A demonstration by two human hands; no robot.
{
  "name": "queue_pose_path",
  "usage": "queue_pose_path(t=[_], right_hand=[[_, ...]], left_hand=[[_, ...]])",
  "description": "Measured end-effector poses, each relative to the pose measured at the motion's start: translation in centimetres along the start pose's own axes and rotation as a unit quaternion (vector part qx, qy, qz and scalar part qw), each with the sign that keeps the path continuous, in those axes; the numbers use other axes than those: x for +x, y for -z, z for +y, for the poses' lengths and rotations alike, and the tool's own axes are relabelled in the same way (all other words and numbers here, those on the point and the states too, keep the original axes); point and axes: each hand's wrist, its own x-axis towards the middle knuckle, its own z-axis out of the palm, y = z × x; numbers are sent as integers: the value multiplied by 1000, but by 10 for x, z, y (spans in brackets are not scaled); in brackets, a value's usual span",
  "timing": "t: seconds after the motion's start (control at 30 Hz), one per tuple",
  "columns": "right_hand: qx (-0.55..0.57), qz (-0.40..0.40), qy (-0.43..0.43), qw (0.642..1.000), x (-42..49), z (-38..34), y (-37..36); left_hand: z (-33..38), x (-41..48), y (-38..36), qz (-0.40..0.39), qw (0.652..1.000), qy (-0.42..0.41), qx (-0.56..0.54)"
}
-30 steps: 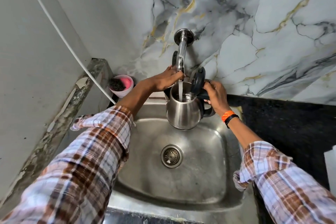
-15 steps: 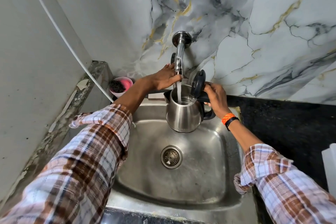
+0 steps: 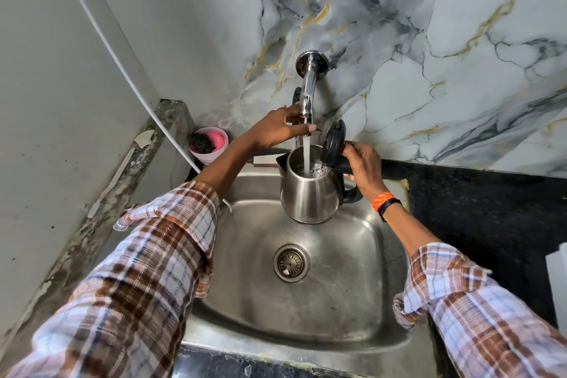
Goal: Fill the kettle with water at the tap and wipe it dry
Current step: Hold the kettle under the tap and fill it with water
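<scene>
— Head view: steel kettle (image 3: 308,193) held in the air above the sink (image 3: 362,294), straight under the tap (image 3: 307,92), lid (image 3: 333,142) hinged open and standing on the handle side. Gripped by the right hand (image 3: 365,167), fingers wrapped tight round the black handle (image 3: 345,166). Left hand (image 3: 277,129) up at the tap, fingers curled about the spout end — presumably on the control, though hidden behind the hand.

— Likely trouble from here?

— Overfilling, mostly. Stream (image 3: 306,156) running straight into the mouth; level hard to read through the churned, bubbling water. Late shut-off, then spill over the rim and down the steel body, perhaps to the base. More wiping afterwards, at the least.

— Anything else?

— Growing weight on a one-handed hold; a slipping handle would mean a drop into the sink. Also possible: the lid swinging down into the stream and splashing the sleeve, or the mouth drifting off the stream.

— Containers and contents?

— Kettle: partly filled with water, exact level unclear. Sink below the kettle: bare steel, drain (image 3: 291,262) open, no standing water visible. Pink cup (image 3: 211,154) left of the tap, on the counter corner: a dark scrubber and something pink inside. No cloth in sight for the drying step.
</scene>
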Motion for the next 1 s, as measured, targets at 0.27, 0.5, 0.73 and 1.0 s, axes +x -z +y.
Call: queue_pose_path(t=[0.27, 0.5, 0.73, 1.0], right_hand=[[-7, 18, 12, 1000, 7, 7, -2], [-3, 26, 15, 1000, 10, 9, -2], [-4, 22, 14, 1000, 11, 13, -4], [-12, 25, 12, 1000, 11, 15, -4]], left_hand=[[-3, -1, -4, 2, 998, 18, -54], [-1, 0, -3, -7, 997, 22, -69], [-1, 0, -4, -5, 997, 19, -68], [-4, 7, -5, -1, 992, 9, -128]])
